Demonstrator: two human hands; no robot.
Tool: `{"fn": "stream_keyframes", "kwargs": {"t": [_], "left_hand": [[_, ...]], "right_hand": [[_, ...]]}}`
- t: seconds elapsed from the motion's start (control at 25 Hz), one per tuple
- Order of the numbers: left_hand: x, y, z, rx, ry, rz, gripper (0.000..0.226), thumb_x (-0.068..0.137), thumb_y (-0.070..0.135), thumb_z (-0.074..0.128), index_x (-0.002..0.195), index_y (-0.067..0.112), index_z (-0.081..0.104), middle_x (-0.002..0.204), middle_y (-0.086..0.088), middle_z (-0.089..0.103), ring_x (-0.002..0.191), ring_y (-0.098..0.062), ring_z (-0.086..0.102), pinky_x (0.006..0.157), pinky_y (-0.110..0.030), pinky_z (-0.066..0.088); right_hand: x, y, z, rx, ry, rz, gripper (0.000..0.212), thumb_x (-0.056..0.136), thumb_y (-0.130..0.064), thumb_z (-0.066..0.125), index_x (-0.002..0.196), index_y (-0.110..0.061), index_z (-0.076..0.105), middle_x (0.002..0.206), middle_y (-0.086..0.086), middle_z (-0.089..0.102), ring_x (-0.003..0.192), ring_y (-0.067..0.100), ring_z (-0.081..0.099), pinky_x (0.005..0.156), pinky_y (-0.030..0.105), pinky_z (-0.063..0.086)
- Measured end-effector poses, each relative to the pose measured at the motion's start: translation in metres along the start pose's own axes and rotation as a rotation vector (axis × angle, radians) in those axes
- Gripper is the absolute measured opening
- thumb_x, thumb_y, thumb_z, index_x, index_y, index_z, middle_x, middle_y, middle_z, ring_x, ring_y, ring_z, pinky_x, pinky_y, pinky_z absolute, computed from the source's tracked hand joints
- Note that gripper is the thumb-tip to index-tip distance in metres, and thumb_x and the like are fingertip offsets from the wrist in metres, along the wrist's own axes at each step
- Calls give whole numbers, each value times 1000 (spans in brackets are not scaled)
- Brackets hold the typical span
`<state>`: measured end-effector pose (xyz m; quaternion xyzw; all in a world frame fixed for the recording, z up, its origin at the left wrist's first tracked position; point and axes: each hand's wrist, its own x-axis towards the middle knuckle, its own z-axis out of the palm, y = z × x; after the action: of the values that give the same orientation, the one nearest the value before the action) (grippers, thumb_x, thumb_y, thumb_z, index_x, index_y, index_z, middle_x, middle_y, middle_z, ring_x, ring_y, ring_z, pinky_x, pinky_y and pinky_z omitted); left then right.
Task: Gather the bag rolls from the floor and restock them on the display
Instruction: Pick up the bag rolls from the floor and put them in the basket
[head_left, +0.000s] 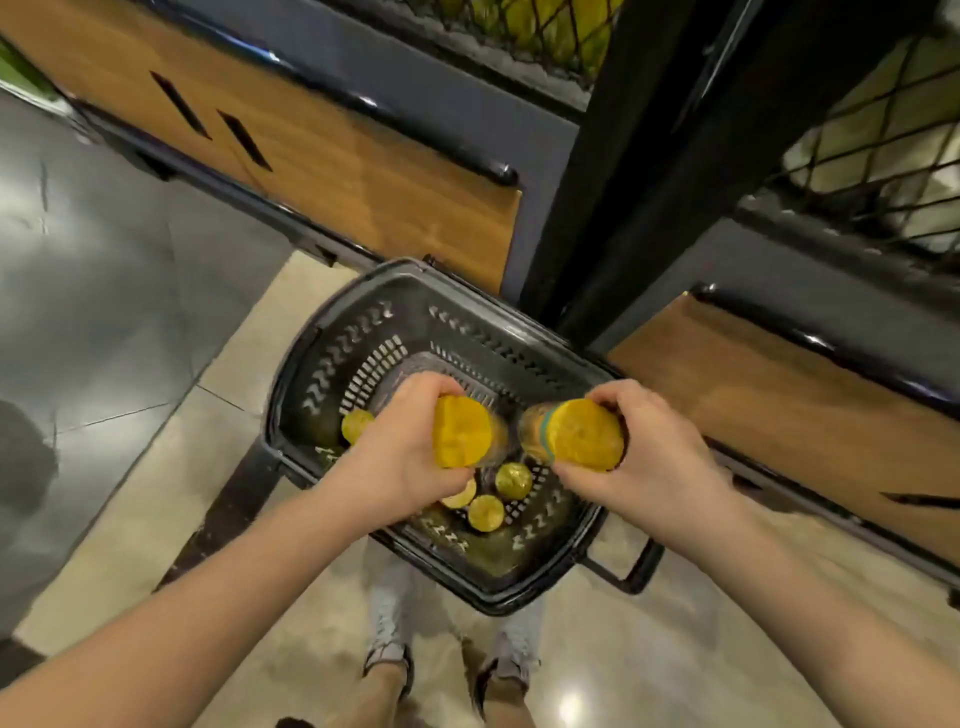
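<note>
At the far left, grey floor tiles (104, 291) give way to a beige polished floor (156, 530), which lies bare beside and in front of the black perforated plastic shopping basket (322, 358) standing on it. Above the basket runs a wood-panelled display base with black trim (363, 171).

The left hand (400, 457) is over the basket's middle. Its fingers are curled tight around a yellow cylindrical bag roll (462, 432). The roll's flat end faces up at the camera and its long axis runs down toward the basket, with the lower end leaning right.

Four loose yellow rolls lie on the basket's floor, round ends up: one (357, 425) just left of the left hand, three (485, 513) clustered below and between the hands.

The right hand (665, 452) holds a second yellow bag roll with a teal band (584, 435), its fingers wrapped around it. This roll also shows its flat end to the camera, and its lower end leans left. The two held rolls are just beside each other; whether they touch I cannot tell.

The basket's far right corner sits close to a black upright post (623, 156). Its looped handle (631, 571) juts out at the near right. Wire mesh (872, 145) fills the upper right.
</note>
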<state>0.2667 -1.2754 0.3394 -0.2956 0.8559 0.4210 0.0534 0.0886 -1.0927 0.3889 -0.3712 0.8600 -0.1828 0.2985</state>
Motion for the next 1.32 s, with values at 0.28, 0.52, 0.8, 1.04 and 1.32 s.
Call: {"fn": "stream_keyframes", "kwargs": {"t": [0.28, 0.52, 0.8, 1.04, 1.32], "left_hand": [[94, -111, 137, 152, -136, -45, 74, 70, 22, 85, 133, 13, 46, 130, -5, 45, 120, -18, 48, 100, -17, 33], [131, -142, 201, 346, -311, -100, 73, 82, 20, 79, 140, 9, 37, 141, -11, 39, 125, -31, 52, 93, -32, 44], [157, -179, 247, 365, -415, -273, 83, 80, 8, 80, 145, 20, 30, 149, -10, 35, 126, -33, 53, 93, -32, 44], [158, -184, 264, 456, -450, -317, 88, 83, 0, 76, 151, 18, 23, 149, -11, 35, 124, -30, 55, 95, -33, 49], [159, -187, 248, 469, -475, -244, 86, 85, 4, 73, 154, 21, 25, 152, -10, 32, 138, -33, 39, 109, -44, 42]], "right_hand": [[94, 97, 130, -188, -86, 17, 61, 69, -37, 83, 120, -21, 52, 111, 3, 58, 102, 25, 59, 77, 28, 39], [128, 117, 174, -302, -129, -3, 65, 76, -35, 82, 127, -22, 43, 123, 6, 52, 105, 28, 59, 83, 36, 49], [149, 142, 209, -443, -148, -4, 57, 85, -35, 74, 132, -21, 44, 121, 9, 48, 100, 30, 61, 72, 32, 43], [171, 149, 240, -477, -196, 113, 65, 87, -38, 73, 137, -15, 40, 123, 14, 50, 102, 34, 63, 67, 32, 41], [193, 159, 279, -540, -343, 243, 64, 95, -29, 68, 147, -14, 34, 135, 19, 48, 118, 36, 59, 73, 36, 44]]}}
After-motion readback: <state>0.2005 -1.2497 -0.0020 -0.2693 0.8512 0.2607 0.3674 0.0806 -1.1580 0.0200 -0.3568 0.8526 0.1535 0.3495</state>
